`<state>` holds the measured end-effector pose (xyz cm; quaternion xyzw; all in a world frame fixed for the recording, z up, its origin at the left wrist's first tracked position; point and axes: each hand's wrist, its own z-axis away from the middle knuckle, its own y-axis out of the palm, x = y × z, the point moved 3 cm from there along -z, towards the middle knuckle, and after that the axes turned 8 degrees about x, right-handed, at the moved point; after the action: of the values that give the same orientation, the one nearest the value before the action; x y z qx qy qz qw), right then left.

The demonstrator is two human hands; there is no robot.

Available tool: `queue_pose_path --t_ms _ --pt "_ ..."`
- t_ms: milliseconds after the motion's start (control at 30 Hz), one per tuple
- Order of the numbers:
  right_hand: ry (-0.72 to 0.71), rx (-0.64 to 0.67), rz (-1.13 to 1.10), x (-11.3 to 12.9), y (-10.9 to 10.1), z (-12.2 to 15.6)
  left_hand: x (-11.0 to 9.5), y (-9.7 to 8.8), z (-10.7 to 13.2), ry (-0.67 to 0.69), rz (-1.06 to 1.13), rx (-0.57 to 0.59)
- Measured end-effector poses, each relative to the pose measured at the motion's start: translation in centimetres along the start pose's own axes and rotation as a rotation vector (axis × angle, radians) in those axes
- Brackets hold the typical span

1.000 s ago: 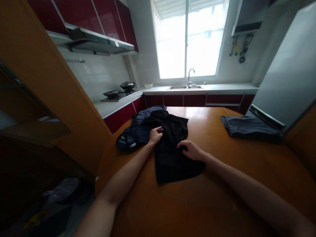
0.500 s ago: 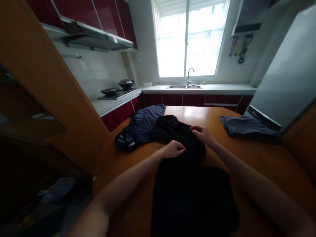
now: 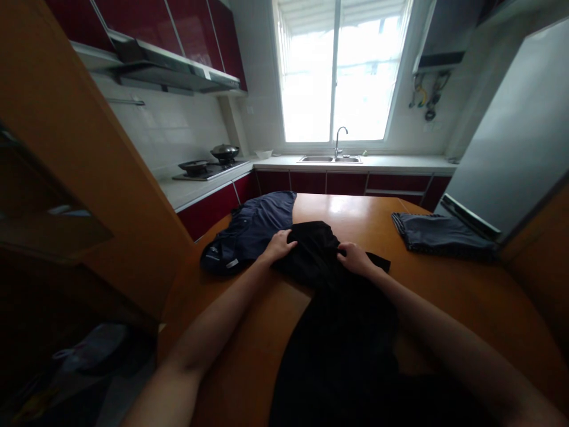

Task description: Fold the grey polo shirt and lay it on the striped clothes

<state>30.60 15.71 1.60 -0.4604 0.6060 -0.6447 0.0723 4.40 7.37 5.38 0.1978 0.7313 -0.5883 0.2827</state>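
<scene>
A black garment lies stretched from the middle of the orange wooden table down towards me. My left hand is closed on the far left part of the garment. My right hand grips its far right part, fingers curled into the cloth. Just left of my left hand a dark blue garment lies crumpled on the table.
A folded grey garment rests at the table's far right, beside a grey fridge. Behind stand a counter with a sink under a bright window, and a hob with pans at the left. An orange cabinet stands at my left.
The black garment has been pulled off the blue one and spread towards me. My left hand moved back up to its far left part; my right hand shifted a little nearer and left.
</scene>
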Motion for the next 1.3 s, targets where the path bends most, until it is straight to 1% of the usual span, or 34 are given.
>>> queue_pose_path --t_ms 33,67,133,167,200,267,333,367,400,433,467,533,567,600,667,733,800,867,933,967,1033,1100,1167,1200,1233,1267,1300 --pt "0.008 0.042 -0.043 -0.2 -0.2 0.0 1.0 0.0 -0.4 -0.019 -0.019 -0.024" --pt "0.016 0.09 -0.096 -0.5 -0.4 -0.1 1.7 0.3 -0.6 -0.024 -0.024 -0.023" --pt "0.066 0.17 -0.186 -1.3 -1.0 -0.1 2.1 1.1 -0.4 0.016 0.0 0.028" --pt "0.105 0.181 -0.206 -1.8 -1.3 0.0 1.7 1.7 -0.2 0.064 0.027 0.073" --pt "0.147 0.159 -0.209 -2.3 -1.7 0.0 1.1 2.4 0.2 0.131 0.063 0.133" --pt "0.208 0.049 -0.169 -3.1 -2.3 0.3 -0.8 4.0 1.1 0.296 0.136 0.304" --pt "0.199 -0.044 -0.099 -3.3 -2.3 0.7 -2.6 5.5 1.8 0.419 0.157 0.47" --pt "0.178 -0.054 -0.056 -3.2 -2.2 0.8 -3.2 6.0 1.9 0.438 0.144 0.509" --pt "0.158 -0.041 -0.01 -3.0 -1.9 1.0 -3.5 6.2 1.7 0.427 0.116 0.497" --pt "0.143 -0.014 0.032 -2.9 -1.6 1.1 -3.5 6.2 1.3 0.388 0.071 0.423" --pt "0.138 0.016 0.066 -2.8 -1.4 1.1 -3.2 5.9 0.8 0.326 0.009 0.296" --pt "0.151 0.059 0.099 -2.6 -1.2 1.1 -2.0 4.9 -0.4 0.163 -0.152 0.021" --pt "0.163 0.071 0.103 -2.6 -1.1 1.1 -1.2 4.4 -1.0 0.078 -0.235 -0.066" --pt "0.177 0.075 0.105 -2.6 -1.2 1.0 -0.4 4.1 -1.6 -0.004 -0.307 -0.106" --pt "0.206 0.064 0.117 -2.5 -1.3 1.0 1.1 3.7 -2.6 -0.132 -0.393 -0.097" --pt "0.216 0.049 0.145 -2.3 -1.3 1.2 2.1 3.5 -3.5 -0.196 -0.406 -0.092" --pt "0.212 0.036 0.17 -2.1 -1.3 1.5 2.6 2.9 -4.5 -0.214 -0.382 -0.121" --pt "0.205 0.022 0.178 -1.9 -1.4 1.8 2.9 1.7 -5.4 -0.219 -0.351 -0.143" --pt "0.201 0.006 0.152 -1.8 -1.5 2.0 3.4 -0.8 -5.9 -0.235 -0.326 -0.188" --pt "0.204 -0.002 0.128 -1.8 -1.6 2.1 3.8 -2.5 -5.9 -0.253 -0.315 -0.23" --pt "0.222 -0.021 0.071 -2.0 -1.7 2.0 5.0 -6.8 -5.1 -0.314 -0.302 -0.343" --pt "0.251 -0.05 0.01 -2.3 -1.9 1.8 6.5 -11.2 -3.4 -0.407 -0.29 -0.449" --pt "0.286 -0.075 -0.054 -2.8 -1.9 1.4 7.6 -14.9 -1.3 -0.503 -0.295 -0.571" --pt "0.3 -0.08 -0.09 -3.1 -1.9 1.2 7.8 -16.0 -0.3 -0.498 -0.306 -0.649" --pt "0.311 -0.081 -0.127 -3.3 -1.8 1.0 7.7 -16.5 0.3 -0.453 -0.313 -0.683" --pt "0.315 -0.083 -0.165 -3.6 -1.7 0.7 7.3 -16.2 0.6 -0.379 -0.317 -0.679" --pt "0.312 -0.092 -0.205 -3.7 -1.6 0.5 6.8 -15.2 0.6 -0.292 -0.313 -0.626"
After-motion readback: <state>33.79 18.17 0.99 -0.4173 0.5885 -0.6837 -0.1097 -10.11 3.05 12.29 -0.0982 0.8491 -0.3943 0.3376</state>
